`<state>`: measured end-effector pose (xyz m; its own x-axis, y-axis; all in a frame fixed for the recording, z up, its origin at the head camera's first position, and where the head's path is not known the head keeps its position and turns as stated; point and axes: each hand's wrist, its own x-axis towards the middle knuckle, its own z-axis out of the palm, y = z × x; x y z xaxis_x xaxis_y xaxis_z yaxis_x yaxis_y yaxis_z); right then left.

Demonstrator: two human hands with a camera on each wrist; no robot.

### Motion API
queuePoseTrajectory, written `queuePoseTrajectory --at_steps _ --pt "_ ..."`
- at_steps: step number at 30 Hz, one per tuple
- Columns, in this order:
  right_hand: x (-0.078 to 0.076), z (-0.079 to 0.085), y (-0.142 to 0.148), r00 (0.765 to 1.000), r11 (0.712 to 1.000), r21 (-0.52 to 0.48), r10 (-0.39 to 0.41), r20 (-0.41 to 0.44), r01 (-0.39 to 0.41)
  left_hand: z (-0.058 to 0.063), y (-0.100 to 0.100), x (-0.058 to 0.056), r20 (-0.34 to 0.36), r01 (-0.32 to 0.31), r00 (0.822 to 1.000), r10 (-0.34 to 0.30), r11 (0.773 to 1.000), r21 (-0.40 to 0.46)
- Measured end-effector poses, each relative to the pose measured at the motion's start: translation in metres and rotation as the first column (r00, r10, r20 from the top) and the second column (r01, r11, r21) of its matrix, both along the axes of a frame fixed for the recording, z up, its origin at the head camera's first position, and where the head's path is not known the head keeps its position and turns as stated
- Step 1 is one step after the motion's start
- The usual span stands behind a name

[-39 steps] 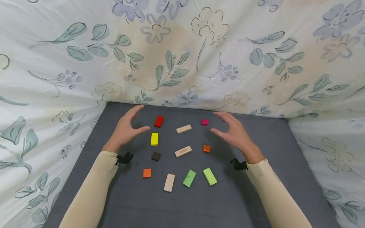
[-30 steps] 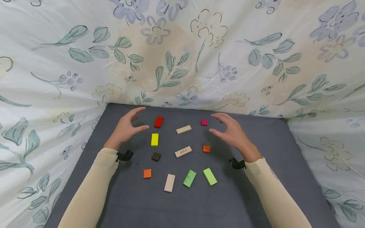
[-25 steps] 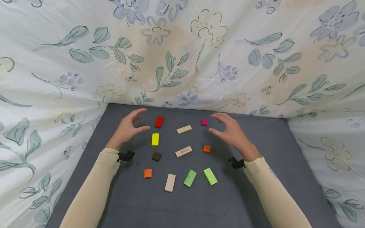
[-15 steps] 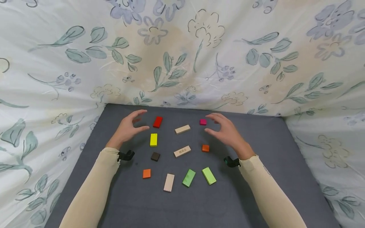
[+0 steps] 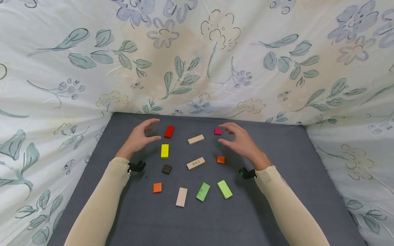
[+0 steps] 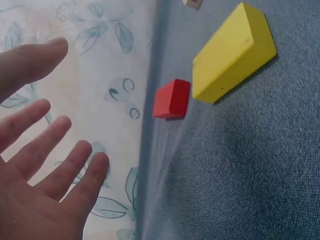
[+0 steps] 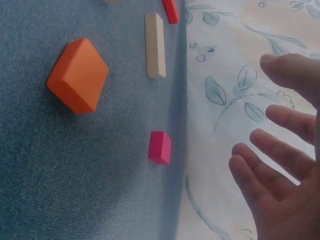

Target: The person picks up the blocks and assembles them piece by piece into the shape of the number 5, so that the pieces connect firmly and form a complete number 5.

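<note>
My left hand (image 5: 139, 137) hovers at the left with fingers spread and nothing in them. Nearest to it are a red block (image 5: 169, 132) and a yellow block (image 5: 164, 151), both also showing in the left wrist view. My right hand (image 5: 239, 140) hovers at the right, thumb apart from the relaxed fingers, holding nothing. Its fingertips come close to a small magenta block (image 5: 218, 132) in the head view. An orange block (image 5: 220, 160) lies below that hand. Between the hands lie a plain wooden block (image 5: 195, 139) and a wooden block with printed characters (image 5: 195, 163).
Nearer the front lie a dark brown block (image 5: 166, 169), another orange block (image 5: 157, 188), a pale wooden block (image 5: 181, 197), a green block (image 5: 202, 192) and a lime block (image 5: 224, 189). A dark grey cloth (image 5: 203, 225) covers the table. Floral curtains (image 5: 197, 61) stand behind and at both sides.
My right hand has drifted left, closer to the magenta block. My left hand has shifted slightly toward the red block. The head view has moved a little; the blocks lie as before.
</note>
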<state>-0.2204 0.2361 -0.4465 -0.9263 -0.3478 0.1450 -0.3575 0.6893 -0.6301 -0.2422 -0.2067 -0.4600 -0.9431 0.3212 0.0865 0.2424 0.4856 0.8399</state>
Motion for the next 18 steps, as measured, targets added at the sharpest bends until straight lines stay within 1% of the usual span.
queuePoseTrajectory --at_steps 4,9,13,18 --pt "-0.003 -0.002 0.000 1.000 1.000 -0.010 0.002 -0.002 -0.002 -0.003 0.000 -0.005 -0.002 0.008 1.000 -0.008 1.000 -0.026" --pt "-0.007 -0.003 -0.001 1.000 1.000 -0.023 0.020 -0.003 -0.020 -0.004 0.003 -0.011 0.001 0.018 1.000 -0.018 0.999 -0.034" --pt "-0.009 -0.003 -0.004 0.999 0.998 -0.043 0.043 -0.007 -0.043 -0.006 0.005 -0.014 0.020 0.026 0.999 -0.025 0.998 -0.060" --pt "-0.015 -0.004 -0.008 0.999 0.997 -0.053 0.051 0.005 -0.050 -0.009 0.007 -0.017 0.055 0.035 0.998 -0.030 0.995 -0.091"
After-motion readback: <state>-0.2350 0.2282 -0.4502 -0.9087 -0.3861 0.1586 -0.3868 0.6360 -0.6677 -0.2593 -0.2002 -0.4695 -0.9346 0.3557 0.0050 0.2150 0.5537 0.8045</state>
